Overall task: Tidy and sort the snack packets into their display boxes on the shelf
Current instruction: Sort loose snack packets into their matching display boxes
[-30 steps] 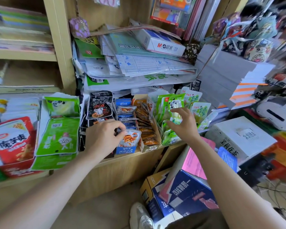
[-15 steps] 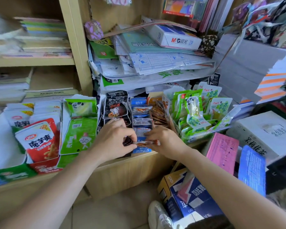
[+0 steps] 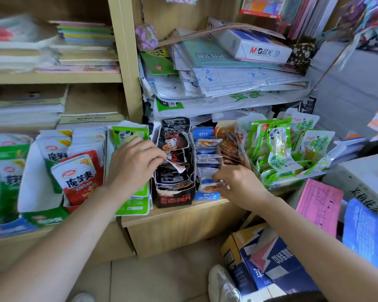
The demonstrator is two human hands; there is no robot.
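At the shelf (image 3: 183, 216), the left hand (image 3: 131, 164) pinches a loose packet (image 3: 176, 165) over the black box (image 3: 175, 198); the right hand (image 3: 238, 184) pinches a second packet (image 3: 212, 186) (by the blue box (image 3: 206, 196)); the crammed rows could spill if jostled.

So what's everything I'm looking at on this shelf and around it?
Black display box: one, black, shelf middle.
Blue display box: one, blue, just right of the black one.
Brown packets: a row, brown, next box to the right.
Green packets: many, green and white, far right of the shelf.
Red packets: several, red and white, shelf left.
Paper pile: one stack, mostly white, above the snacks.
White carton: one, white and blue, atop the pile.
Pink sheet: one, pink, lower right.
Left hand: pinches a small white packet over the black box.
Right hand: pinches an orange-printed packet at the blue box's front.
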